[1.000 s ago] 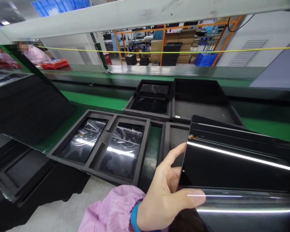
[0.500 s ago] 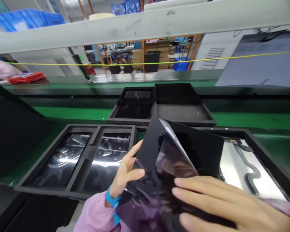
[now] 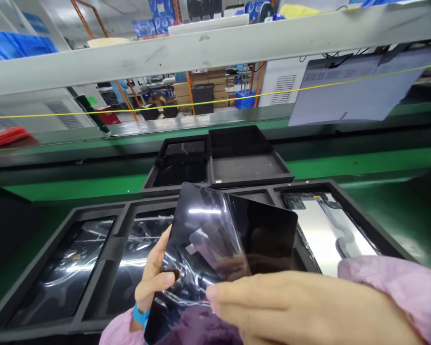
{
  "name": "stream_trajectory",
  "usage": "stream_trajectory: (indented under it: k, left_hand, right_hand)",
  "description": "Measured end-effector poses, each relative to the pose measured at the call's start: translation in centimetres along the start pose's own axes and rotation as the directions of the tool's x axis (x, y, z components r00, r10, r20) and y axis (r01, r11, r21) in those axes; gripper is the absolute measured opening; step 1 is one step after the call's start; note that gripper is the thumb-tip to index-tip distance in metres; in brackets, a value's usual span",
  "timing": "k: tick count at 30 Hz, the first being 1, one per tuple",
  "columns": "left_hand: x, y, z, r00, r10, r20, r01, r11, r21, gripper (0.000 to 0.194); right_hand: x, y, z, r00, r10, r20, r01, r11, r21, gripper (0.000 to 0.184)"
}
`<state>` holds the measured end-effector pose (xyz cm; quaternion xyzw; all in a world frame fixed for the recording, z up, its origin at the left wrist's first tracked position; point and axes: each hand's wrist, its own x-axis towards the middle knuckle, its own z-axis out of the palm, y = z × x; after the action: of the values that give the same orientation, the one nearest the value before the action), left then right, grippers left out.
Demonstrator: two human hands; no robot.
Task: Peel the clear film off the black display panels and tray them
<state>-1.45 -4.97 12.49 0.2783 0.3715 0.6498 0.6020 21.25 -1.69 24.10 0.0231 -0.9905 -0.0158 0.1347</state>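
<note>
My left hand [image 3: 154,278] grips the left edge of a glossy black display panel [image 3: 269,235] held tilted above the front trays. A clear protective film [image 3: 204,244] is peeling off the panel's face and curls up at its left side. My right hand [image 3: 301,306] is close to the camera, fingers pressed together at the film's lower edge; it looks to be pinching the film. Both sleeves are pink. Under the panel lies a black foam tray [image 3: 122,225] with two bagged panels in its slots.
To the right, another black tray [image 3: 377,230] holds a silver-backed panel [image 3: 319,230] with a flex cable. Two more black trays [image 3: 247,167] sit farther back on the green conveyor belt [image 3: 362,163]. A grey beam [image 3: 215,43] and a yellow cord cross overhead.
The film has peeled further off the panel and now curls up on the left. My right hand has slid leftward along the lower edge. The view has tilted up and to the right.
</note>
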Motion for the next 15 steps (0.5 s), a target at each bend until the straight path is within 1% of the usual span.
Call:
stream_trajectory:
  k: [2, 3, 4, 5, 6, 7, 8, 9, 10, 11, 12, 13, 15]
  left_hand:
    - [0.3, 0.1, 0.5, 0.999, 0.017, -0.033, -0.014, 0.997, 0.073, 0.059]
    - [0.6, 0.1, 0.7, 0.998, 0.031, -0.060, -0.024, 0.993, 0.115, 0.055]
    - [0.9, 0.1, 0.9, 0.994, 0.056, -0.090, -0.040, 0.985, 0.167, 0.051]
    - [1.2, 0.0, 1.0, 0.990, 0.083, -0.116, -0.055, 0.973, 0.224, 0.047]
    - [1.6, -0.1, 1.0, 0.985, 0.107, -0.134, -0.067, 0.958, 0.278, 0.045]
    - [2.0, -0.2, 1.0, 0.979, 0.135, -0.150, -0.080, 0.943, 0.323, 0.044]
    - [2.3, -0.2, 0.9, 0.974, 0.163, -0.160, -0.096, 0.927, 0.363, 0.044]
    - [2.7, -0.3, 0.7, 0.968, 0.185, -0.168, -0.106, 0.913, 0.394, 0.043]
    - [3.0, -0.3, 0.5, 0.964, 0.196, -0.178, -0.107, 0.903, 0.415, 0.040]
    - [3.4, -0.3, 0.3, 0.961, 0.205, -0.188, -0.107, 0.897, 0.429, 0.035]
    - [3.7, -0.4, 0.1, 0.957, 0.215, -0.197, -0.109, 0.890, 0.442, 0.031]
    - [4.0, -0.4, -0.1, 0.954, 0.220, -0.204, -0.107, 0.885, 0.452, 0.027]
    - [4.5, -0.6, -0.4, 0.947, 0.228, -0.228, -0.103, 0.884, 0.455, 0.022]
  right_hand:
    - [-0.3, 0.8, 0.2, 0.997, 0.035, -0.071, -0.031, 0.998, 0.055, 0.024]
    - [-0.4, 1.4, 0.6, 0.989, 0.065, -0.133, -0.055, 0.996, 0.076, 0.022]
    - [-0.5, 2.1, 1.0, 0.968, 0.112, -0.226, -0.094, 0.991, 0.090, 0.021]
    - [-0.6, 2.8, 1.6, 0.924, 0.180, -0.337, -0.151, 0.982, 0.110, 0.021]
    - [-0.6, 3.6, 2.3, 0.859, 0.260, -0.442, -0.217, 0.965, 0.145, 0.022]
    - [-0.5, 4.3, 2.9, 0.772, 0.351, -0.530, -0.292, 0.936, 0.196, 0.026]
    - [-0.3, 5.0, 3.6, 0.675, 0.438, -0.593, -0.351, 0.898, 0.264, 0.029]
    - [-0.1, 5.5, 4.1, 0.586, 0.514, -0.627, -0.389, 0.857, 0.339, 0.031]
    - [0.2, 6.0, 4.6, 0.515, 0.572, -0.639, -0.402, 0.819, 0.409, 0.032]
    - [0.5, 6.3, 4.9, 0.454, 0.620, -0.640, -0.403, 0.784, 0.473, 0.032]
    - [0.7, 6.6, 5.1, 0.409, 0.660, -0.630, -0.398, 0.751, 0.527, 0.032]
    - [1.0, 6.8, 5.3, 0.378, 0.693, -0.614, -0.392, 0.721, 0.572, 0.031]
    - [1.3, 7.0, 5.3, 0.341, 0.743, -0.576, -0.381, 0.669, 0.638, 0.030]
